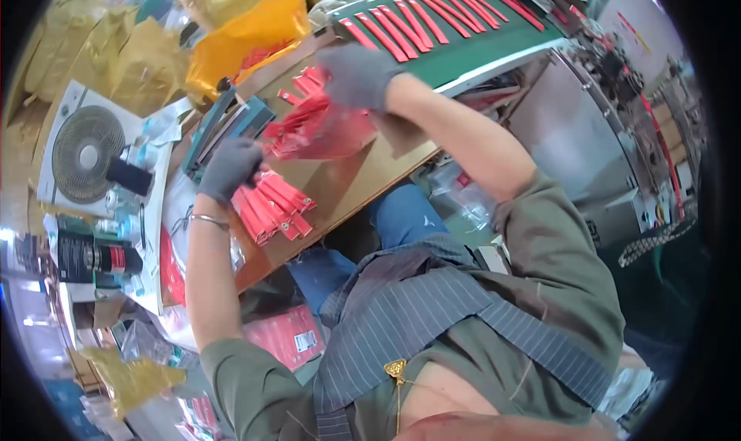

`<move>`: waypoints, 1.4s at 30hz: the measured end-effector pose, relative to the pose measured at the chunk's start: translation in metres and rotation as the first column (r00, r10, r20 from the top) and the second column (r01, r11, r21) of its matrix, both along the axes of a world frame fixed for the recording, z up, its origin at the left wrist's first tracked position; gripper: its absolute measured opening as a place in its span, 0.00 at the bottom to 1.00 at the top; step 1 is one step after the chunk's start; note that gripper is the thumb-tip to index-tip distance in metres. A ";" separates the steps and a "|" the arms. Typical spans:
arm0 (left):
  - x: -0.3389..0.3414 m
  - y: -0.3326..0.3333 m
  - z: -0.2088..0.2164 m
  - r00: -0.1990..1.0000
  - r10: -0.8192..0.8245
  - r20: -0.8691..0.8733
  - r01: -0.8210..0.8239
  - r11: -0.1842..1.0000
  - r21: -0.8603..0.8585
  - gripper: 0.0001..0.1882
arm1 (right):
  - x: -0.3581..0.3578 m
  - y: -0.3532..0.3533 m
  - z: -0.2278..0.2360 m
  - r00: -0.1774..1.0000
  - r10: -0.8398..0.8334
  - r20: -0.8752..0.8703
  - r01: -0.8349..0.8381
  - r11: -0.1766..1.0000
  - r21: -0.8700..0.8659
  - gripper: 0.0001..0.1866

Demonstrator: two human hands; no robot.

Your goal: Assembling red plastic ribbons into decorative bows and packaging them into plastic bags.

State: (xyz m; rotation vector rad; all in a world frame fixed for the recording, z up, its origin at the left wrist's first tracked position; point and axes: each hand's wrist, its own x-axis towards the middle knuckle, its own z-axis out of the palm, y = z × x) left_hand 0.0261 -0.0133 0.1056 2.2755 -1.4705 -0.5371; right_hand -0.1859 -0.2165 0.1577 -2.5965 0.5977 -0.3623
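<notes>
Both my hands wear dark grey gloves. A red, thin plastic bag (332,136) hangs over the brown tabletop between them, slightly blurred. My left hand (231,171) is closed at the bag's left edge, its fingertips partly hidden. At the bag's upper right, my right hand (359,76) is curled round the plastic, most of its fingers turned away. Several slim red packets (310,79) show at the bag's far side. Just below my left hand lies a loose pile of slim red packets (270,205) on the brown table (340,184).
Beyond, a green conveyor belt (463,51) carries a row of slim red packets. A yellow-orange bag (247,35) stands back left, near a blue-grey metal device (231,128). At left are a fan (89,151), a phone (130,176) and bottles. A metal cabinet (571,128) stands at right.
</notes>
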 end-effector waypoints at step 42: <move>0.136 0.031 -0.169 0.223 0.384 -0.896 -0.880 0.475 -0.016 0.19 | 0.344 0.016 -0.098 0.928 0.128 0.351 -0.047 0.972 -0.230 0.14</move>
